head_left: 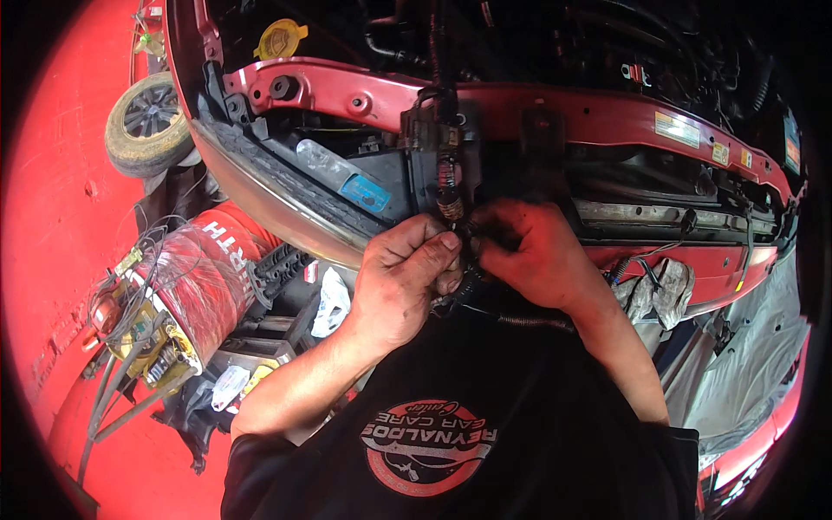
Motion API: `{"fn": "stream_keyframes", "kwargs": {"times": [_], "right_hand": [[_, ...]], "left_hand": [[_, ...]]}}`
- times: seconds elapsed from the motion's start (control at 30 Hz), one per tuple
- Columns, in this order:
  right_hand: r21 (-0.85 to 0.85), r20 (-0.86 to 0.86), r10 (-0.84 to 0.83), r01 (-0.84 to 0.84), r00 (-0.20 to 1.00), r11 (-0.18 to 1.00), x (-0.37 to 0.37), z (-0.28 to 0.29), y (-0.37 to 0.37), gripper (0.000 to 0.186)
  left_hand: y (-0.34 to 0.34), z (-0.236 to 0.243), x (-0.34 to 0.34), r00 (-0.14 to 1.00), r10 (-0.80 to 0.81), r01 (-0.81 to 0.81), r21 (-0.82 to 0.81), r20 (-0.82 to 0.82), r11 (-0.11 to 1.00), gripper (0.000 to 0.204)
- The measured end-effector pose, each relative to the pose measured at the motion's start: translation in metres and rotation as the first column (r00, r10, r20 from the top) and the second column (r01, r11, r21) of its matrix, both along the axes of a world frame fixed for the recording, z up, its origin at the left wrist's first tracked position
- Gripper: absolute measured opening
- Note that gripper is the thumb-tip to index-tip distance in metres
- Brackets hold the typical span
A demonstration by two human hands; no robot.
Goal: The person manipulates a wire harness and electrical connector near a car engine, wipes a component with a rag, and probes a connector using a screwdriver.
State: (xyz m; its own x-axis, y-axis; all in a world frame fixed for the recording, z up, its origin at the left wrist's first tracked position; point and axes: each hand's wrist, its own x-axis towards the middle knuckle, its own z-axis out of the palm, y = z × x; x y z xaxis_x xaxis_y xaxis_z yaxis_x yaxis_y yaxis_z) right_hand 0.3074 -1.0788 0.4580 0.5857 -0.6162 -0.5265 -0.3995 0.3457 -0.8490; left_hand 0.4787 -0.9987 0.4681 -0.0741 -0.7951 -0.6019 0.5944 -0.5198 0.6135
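Note:
A dark wiring harness (pixel 448 178), partly wrapped in corrugated sleeve, hangs down over the car's red front crossmember (pixel 373 94) toward my chest. My left hand (pixel 406 264) is closed on its lower part, thumb pressed against the fingers. Close beside it, my right hand (pixel 530 251) is curled in a pinch at the same stretch of harness. Shadow and the fingers hide what the right fingertips hold. A thin corrugated conduit (pixel 529 321) runs off to the right below my hands.
The headlight (pixel 286 212) lies left of my hands. A yellow cap (pixel 281 39) shows in the engine bay. Grey gloves or rags (pixel 663 290) rest on the red bumper at right. At left stand a wheel (pixel 149 124) and a red drum (pixel 204 286) with cables.

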Motion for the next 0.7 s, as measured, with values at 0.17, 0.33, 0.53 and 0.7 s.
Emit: {"fn": "stream_keyframes", "kwargs": {"times": [0.17, 0.33, 0.53, 0.7], "right_hand": [[-0.054, 0.021, 0.002, -0.001, 1.0, 0.999, 0.0, -0.003, 0.003, 0.023], [-0.028, 0.051, 0.004, -0.002, 0.999, 1.0, -0.003, -0.007, 0.005, 0.02], [0.001, 0.097, -0.059, 0.059, 0.993, 0.998, -0.008, 0.001, 0.007, 0.014], [-0.091, 0.239, -0.132, 0.157, 0.962, 0.983, -0.008, 0.007, 0.017, 0.014]], "left_hand": [[0.001, 0.0, 0.005, 0.998, -0.007, 0.008, 0.014, -0.058, 1.0, 0.019], [0.002, -0.002, 0.003, 0.977, 0.104, -0.102, 0.022, -0.188, 0.995, 0.019], [0.006, 0.01, 0.009, 0.976, 0.171, -0.174, -0.009, -0.132, 0.985, 0.017], [0.017, 0.006, -0.001, 0.985, 0.173, -0.174, -0.092, -0.018, 0.98, 0.01]]}}
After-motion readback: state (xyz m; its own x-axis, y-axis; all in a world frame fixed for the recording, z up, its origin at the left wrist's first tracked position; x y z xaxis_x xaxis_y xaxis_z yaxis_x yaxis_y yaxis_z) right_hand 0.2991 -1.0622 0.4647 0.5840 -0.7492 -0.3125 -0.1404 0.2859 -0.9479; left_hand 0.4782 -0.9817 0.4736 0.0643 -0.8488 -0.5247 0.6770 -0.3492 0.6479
